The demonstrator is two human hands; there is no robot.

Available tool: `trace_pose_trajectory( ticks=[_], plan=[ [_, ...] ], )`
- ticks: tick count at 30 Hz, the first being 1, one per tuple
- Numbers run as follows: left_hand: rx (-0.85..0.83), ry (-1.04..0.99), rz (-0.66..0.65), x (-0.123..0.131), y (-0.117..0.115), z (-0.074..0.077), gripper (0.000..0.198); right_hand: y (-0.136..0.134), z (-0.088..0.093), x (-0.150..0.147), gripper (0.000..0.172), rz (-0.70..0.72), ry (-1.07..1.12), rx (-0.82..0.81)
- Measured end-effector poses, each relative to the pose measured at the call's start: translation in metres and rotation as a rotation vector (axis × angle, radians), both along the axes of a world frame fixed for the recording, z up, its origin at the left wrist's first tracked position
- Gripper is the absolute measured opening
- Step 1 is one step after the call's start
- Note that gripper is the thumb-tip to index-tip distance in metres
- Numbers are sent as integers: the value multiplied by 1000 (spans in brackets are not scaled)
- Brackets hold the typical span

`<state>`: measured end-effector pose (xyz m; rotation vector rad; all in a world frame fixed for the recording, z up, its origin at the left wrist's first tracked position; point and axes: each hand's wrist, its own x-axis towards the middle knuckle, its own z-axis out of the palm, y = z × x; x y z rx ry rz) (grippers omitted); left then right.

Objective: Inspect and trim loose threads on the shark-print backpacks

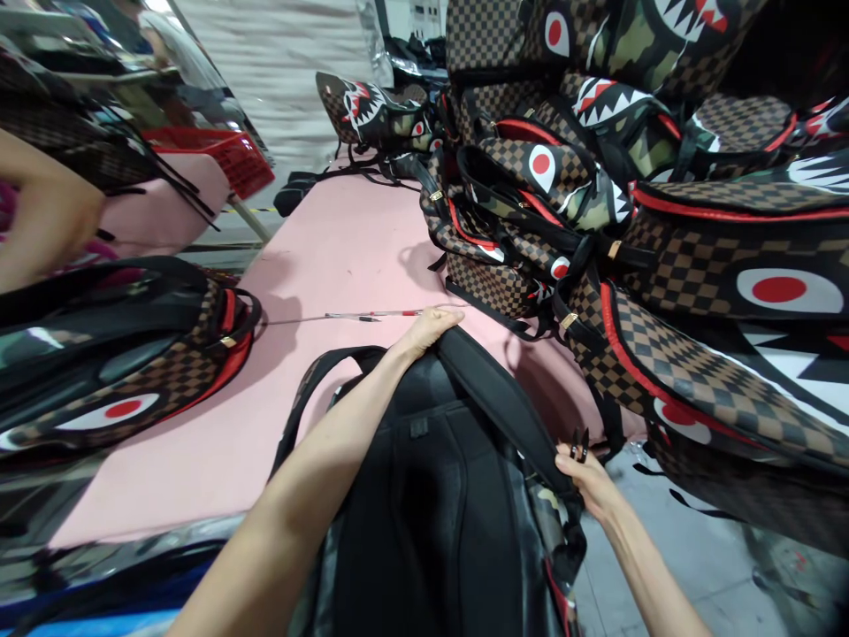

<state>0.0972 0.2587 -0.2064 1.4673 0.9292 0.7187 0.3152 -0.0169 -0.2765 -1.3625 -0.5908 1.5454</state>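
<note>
A backpack [424, 495] stands in front of me with its black padded back panel facing me. My left hand [430, 329] is closed on the upper end of its right-hand shoulder strap [500, 389], near the top of the bag. Lower down, my right hand [587, 478] grips the same strap, which is pulled taut between both hands. Small dark pointed blades, apparently thread snips [579, 445], stick up from the right hand's fingers. The other shoulder strap [302, 402] loops loose on the left. Part of the bag's front is hidden.
Checkered shark-face backpacks [716, 354] are piled high on the right. Another backpack [133, 372] lies left, beside a co-worker's arm [46, 208]. Pens [371, 315] lie on the pink table [332, 239]. A red basket [212, 155] stands behind; plastic-wrapped items [119, 575] sit at lower left.
</note>
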Motion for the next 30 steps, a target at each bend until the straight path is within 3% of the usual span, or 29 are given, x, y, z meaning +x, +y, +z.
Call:
trace_pose_trajectory(
  ticks=[5,8,12,17,25,27,30],
  plan=[
    [99,44,-24,2,-1,0,51,-7,-2,1,30,-20,-7,4],
    [166,78,-72,3,-5,2,52,-4,2,5,32,43,-25,37],
    [371,207,-172,4,-15,3,47,23,24,1,33,133,-131,104],
    [491,309,-160,4,-24,5,43,67,53,-19,27,32,-359,189],
    [578,345,-139,4,-28,2,41,77,56,-32,31,9,-188,123],
    [688,360,-99,2,-36,5,35,76,57,-33,31,34,-152,114],
    [998,368,-46,0,-63,13,21,75,62,-36,33,56,-115,119]
  ],
)
